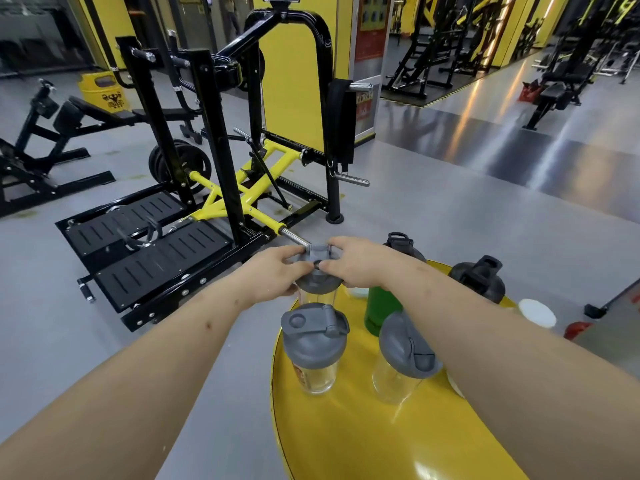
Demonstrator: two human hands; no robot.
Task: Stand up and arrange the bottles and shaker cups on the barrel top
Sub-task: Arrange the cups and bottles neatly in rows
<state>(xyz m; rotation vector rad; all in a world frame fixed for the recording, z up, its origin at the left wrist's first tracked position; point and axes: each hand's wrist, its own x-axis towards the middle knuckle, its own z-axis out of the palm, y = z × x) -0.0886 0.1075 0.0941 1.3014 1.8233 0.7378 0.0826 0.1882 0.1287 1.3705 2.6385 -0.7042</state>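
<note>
Head view shows my two arms reaching forward from the bottom corners to the middle of the frame, where both hands meet on one shaker cup (317, 277) at the far left edge of the yellow barrel top (346, 427). My left hand (277, 271) is curled around the left side of its grey lid, fingers closed on the rim, and my right hand (353, 265) closes on the right side, with the thumb near the small cap in the middle of the lid. I think I hold it with both hands because this cup stands very near the edge, and two hands keep it upright while I settle it or press the lid. I cannot tell if its base already rests fully on the surface, because the nearer cup hides it. Two other clear cups with grey lids stand closer to me: one at centre (313, 348), upright, and one right of it (405, 355), partly behind my right forearm. A green bottle (379, 306) stands behind them, and two black-lidded bottles (479, 278) are in the right part of the frame. Both wrists are nearly straight, with the elbows wide, so the forearms make a V shape.
</note>
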